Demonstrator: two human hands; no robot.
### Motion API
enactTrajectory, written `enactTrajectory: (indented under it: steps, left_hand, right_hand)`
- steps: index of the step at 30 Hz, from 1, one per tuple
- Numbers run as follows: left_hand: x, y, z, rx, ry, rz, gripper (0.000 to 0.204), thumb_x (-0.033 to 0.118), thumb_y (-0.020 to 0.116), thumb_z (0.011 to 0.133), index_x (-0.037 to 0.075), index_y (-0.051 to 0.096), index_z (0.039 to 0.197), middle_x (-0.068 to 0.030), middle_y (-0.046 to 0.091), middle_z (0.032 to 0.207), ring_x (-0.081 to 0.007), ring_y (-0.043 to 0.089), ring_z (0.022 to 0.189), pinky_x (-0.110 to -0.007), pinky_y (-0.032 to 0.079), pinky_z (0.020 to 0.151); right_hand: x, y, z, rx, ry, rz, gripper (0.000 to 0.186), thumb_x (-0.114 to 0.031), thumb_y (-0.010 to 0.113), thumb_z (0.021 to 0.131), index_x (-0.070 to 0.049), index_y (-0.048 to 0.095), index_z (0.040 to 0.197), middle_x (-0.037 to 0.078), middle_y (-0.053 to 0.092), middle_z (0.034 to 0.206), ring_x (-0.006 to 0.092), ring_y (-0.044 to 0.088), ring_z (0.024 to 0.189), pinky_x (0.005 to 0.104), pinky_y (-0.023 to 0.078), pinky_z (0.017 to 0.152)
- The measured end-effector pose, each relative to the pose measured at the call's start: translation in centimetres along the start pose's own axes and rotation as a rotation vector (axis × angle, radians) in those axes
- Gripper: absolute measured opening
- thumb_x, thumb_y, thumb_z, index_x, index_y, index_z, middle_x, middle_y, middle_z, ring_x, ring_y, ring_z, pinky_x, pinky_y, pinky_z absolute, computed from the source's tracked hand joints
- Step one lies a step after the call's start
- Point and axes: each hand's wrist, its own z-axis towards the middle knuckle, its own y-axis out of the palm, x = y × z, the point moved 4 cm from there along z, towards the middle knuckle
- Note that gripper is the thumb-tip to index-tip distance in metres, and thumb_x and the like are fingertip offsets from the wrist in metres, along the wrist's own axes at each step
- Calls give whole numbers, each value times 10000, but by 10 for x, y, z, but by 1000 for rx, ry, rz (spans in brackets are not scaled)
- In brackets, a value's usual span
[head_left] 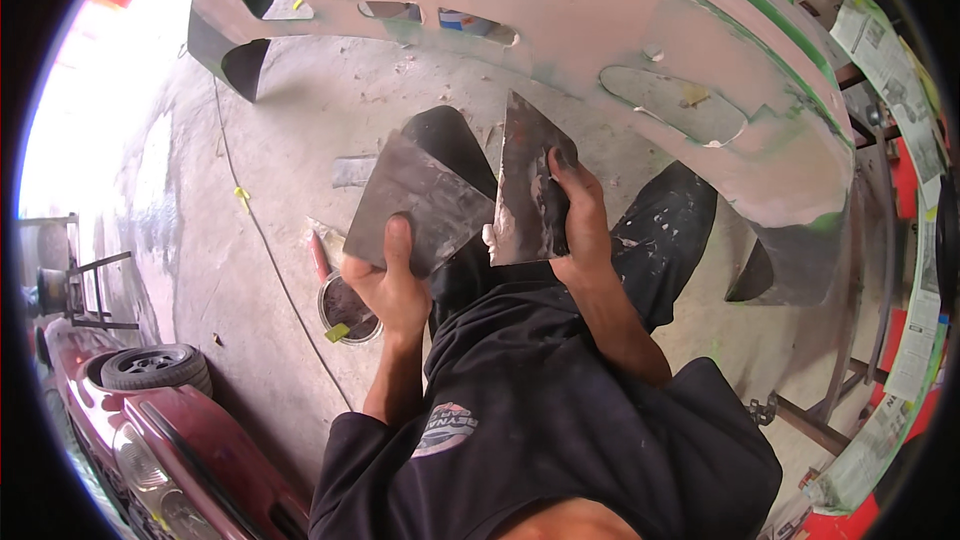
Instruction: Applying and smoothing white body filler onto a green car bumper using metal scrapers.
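My left hand point(390, 275) grips a flat grey metal plate point(420, 200), thumb pressed on its face, held above my lap. Just right of it, my right hand point(580, 220) is closed on a second metal spreader point(525, 180), tilted upright, with whitish paste along its left side and a blob point(490, 240) at its lower corner. The plates are very close; whether they touch I cannot tell. Beyond them hangs a large bumper point(560, 10), mostly pinkish with green patches and cut-out openings.
Below left, an open can point(325, 308) sits beside a red-handled tool point(320, 252) on the concrete floor point(280, 160). A cord point(270, 250) crosses there. A red car part point(170, 440) with a small wheel point(155, 370) lies left. Metal stands point(810, 420) and newspaper-masked parts point(915, 340) line the right.
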Motion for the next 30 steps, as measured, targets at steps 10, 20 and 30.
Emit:
enactTrajectory:
  steps: [10, 20, 30]
  left_hand:
    - [26, 35, -31, -404, 629, 245, 231, 90, 606, 890, -45, 662, 1069, -286, 628, 1029, -372, 629, 851, -381, 506, 725]
    - [21, 42, -41, -511, 586, 246, 220, -16, 617, 849, -17, 683, 1059, -261, 585, 1094, -349, 616, 920, -346, 539, 720]
    - [11, 28, -44, -616, 696, 378, 515, -147, 624, 691, 89, 672, 1146, -230, 615, 1099, -353, 651, 841, -379, 567, 711]
  right_hand:
    - [4, 5, -3, 0, -58, 4, 249, -248, 578, 966, -28, 634, 1068, -12, 643, 890, 61, 590, 740, 239, 478, 661]
    - [-1, 11, -1, 13, -119, -62, 250, -260, 579, 965, -29, 626, 1047, -7, 637, 886, 51, 585, 746, 225, 466, 664]
    - [3, 3, -12, -10, -45, -78, 253, -244, 583, 960, -14, 617, 1060, 15, 639, 933, 75, 603, 785, 242, 487, 696]
